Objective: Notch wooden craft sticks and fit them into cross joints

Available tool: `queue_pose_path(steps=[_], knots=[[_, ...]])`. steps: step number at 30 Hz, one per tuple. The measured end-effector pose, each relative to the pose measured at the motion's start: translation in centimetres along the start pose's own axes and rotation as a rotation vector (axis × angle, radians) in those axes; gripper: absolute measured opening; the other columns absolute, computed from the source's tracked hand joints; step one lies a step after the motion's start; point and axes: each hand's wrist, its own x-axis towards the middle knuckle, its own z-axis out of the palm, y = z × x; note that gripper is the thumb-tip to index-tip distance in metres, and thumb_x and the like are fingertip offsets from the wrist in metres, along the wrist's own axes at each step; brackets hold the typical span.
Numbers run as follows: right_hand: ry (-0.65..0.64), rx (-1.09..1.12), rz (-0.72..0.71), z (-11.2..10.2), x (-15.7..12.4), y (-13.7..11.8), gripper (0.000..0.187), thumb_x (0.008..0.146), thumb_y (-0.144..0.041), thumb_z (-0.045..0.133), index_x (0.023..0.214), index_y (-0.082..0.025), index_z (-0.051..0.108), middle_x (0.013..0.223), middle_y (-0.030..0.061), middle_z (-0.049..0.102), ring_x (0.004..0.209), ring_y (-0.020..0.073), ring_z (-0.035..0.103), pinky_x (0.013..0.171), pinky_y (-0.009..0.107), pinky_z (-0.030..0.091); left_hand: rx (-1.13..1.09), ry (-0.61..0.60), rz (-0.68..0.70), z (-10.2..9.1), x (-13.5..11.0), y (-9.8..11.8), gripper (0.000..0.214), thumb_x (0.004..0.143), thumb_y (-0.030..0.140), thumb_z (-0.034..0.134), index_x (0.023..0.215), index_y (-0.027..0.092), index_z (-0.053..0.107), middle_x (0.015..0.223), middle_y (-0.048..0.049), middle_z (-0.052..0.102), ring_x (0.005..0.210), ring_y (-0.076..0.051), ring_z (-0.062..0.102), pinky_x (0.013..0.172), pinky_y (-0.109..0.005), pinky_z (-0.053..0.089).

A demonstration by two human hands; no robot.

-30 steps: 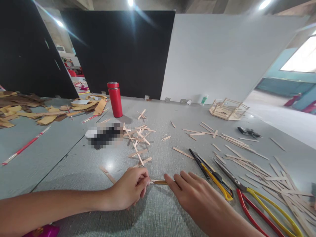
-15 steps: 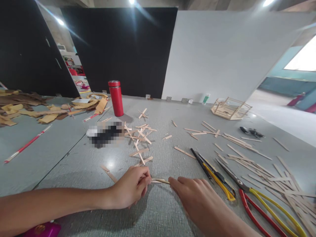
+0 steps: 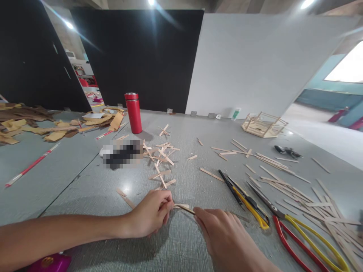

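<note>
Two hands: both on one thin wooden craft stick (image 3: 184,208), low over tabletop (image 3: 93,189).
Left hand (image 3: 151,215): grip pinched on left end.
Stick: light, stiff, likely snappable; best held at ends; long axis left-right, right end nearer.
Right hand (image 3: 224,236): grip nipping right end.

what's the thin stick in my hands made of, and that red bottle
The stick looks like pale, unfinished wood: matte tan, flat, like the craft sticks scattered nearby. The red bottle seems painted metal, glossy with a silvery band at the cap, though coated plastic is possible.
</note>
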Motion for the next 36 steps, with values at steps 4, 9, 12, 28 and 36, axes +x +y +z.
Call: queue_pose_path(steps=[4,9,12,28,36], knots=[[-0.048,0.01,0.021,-0.4,0.4,0.1,0.027,0.085,0.001,0.057,0.08,-0.023,0.068,0.065,-0.0016,0.071,0.054,0.0196,0.068,0.05,0.032,0.031,0.007,0.0,0.002,0.0,0.0,0.3,0.027,0.104,0.036,0.042,0.08,0.022,0.047,0.057,0.0045,0.054,0.031,-0.009,0.04,0.026,-0.016,0.026],[0.216,-0.404,-0.346,-1.6,0.4,-1.3,0.035,0.067,0.003,0.059,0.094,-0.013,0.074,0.071,0.0034,0.07,0.052,0.0217,0.063,0.047,0.036,0.038,0.013,0.011,0.011,0.1,0.0,0.5,0.03,0.104,0.036,0.041,0.078,0.022,0.047,0.058,0.005,0.053,0.033,-0.008,0.041,0.028,-0.016,0.028],[0.233,-0.603,-0.381,-1.8,-0.2,-2.5,0.032,0.078,0.0,0.054,0.102,-0.005,0.075,0.07,0.0063,0.068,0.054,0.0209,0.061,0.046,0.034,0.043,0.029,0.015,0.014,0.1,-0.1,0.5,0.031,0.104,0.035,0.04,0.077,0.022,0.046,0.057,0.0053,0.052,0.033,-0.008,0.041,0.028,-0.016,0.028],[0.368,0.253,-0.055,2.2,0.7,-1.2,0.021,0.11,-0.015,0.036,0.12,-0.018,0.054,0.084,0.0041,0.068,0.065,0.019,0.069,0.059,0.03,0.057,0.536,0.356,0.356,-0.1,-1.7,0.4,0.019,0.108,0.025,0.039,0.098,0.022,0.055,0.074,-0.0028,0.068,0.06,-0.018,0.063,0.058,-0.03,0.045],[0.378,0.557,-0.142,3.2,0.1,-1.2,0.014,0.11,-0.017,0.036,0.112,-0.023,0.048,0.086,0.0024,0.067,0.063,0.014,0.066,0.059,0.023,0.055,0.91,0.492,0.926,-0.8,-3.6,0.8,0.046,0.1,0.005,0.054,0.145,0.009,0.047,0.113,-0.0142,0.079,0.086,-0.023,0.077,0.071,-0.033,0.06]])
